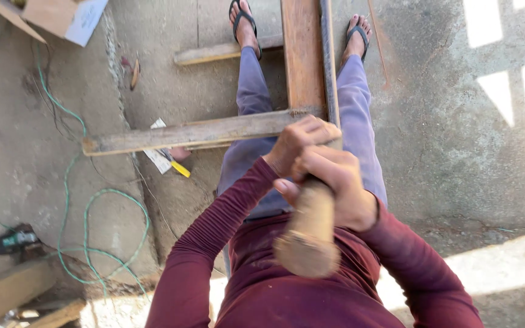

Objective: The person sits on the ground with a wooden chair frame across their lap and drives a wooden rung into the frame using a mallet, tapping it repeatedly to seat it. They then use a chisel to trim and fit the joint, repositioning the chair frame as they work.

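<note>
Closest to my eyes is the blunt, rounded butt of a thick wooden handle (308, 234), blurred because it is so near, pointing back toward my chest in its dark red long-sleeved shirt (299, 297). My right hand (335, 185) is wrapped tight around that handle, fingers curled over the top and thumb across the near side. My left hand (299, 143) is closed too, sitting just beyond the right and touching it, gripping the same handle farther along; what the far end of the tool looks like I cannot tell, since both hands cover it. Directly past my knuckles a pale, weathered crosspiece (189, 135) runs out to my left and meets a reddish-brown plank (302, 54) that leads away from me between my legs, with a dark metal strip (329, 61) along its right edge. My purple trousers (360, 115) flank the plank on both sides, and my feet in black flip-flops (244, 24) stand on the concrete floor (457, 121) at the far end. Another pale slat (220, 53) lies across near my left foot. Off to my left a green cable (86, 225) loops over the floor, a power tool (7, 243) lies by the near edge, and a cardboard box (50, 15) sits at the far corner.
</note>
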